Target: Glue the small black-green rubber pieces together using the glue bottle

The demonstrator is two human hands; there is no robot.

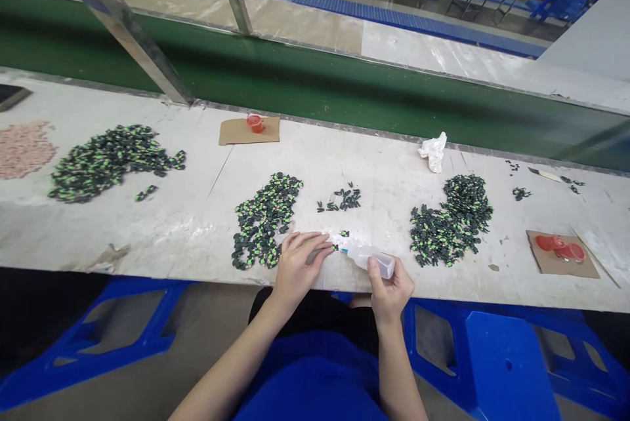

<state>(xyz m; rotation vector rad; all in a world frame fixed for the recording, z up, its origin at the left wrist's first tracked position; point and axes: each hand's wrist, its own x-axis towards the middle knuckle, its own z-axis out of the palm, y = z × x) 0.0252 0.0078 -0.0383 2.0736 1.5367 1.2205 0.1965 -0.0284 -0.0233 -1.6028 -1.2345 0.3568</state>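
Observation:
My right hand is wrapped round a translucent squeeze bottle, which is tilted with its thin blue tip pointing left. At that tip is a small dark green part, pinched by the fingers of my left hand. Just behind it, another small dark part lies on the white table. A small group of dark slim pieces lies farther back. Left of my left hand spreads a heap of dark parts with bright green marks; a similar heap lies right of the bottle.
Cardboard with a red cup stands at the back; another cardboard piece with red cups is at right. A crumpled tissue, a knife, another dark heap and pinkish pieces lie about. Blue stools stand below the front edge.

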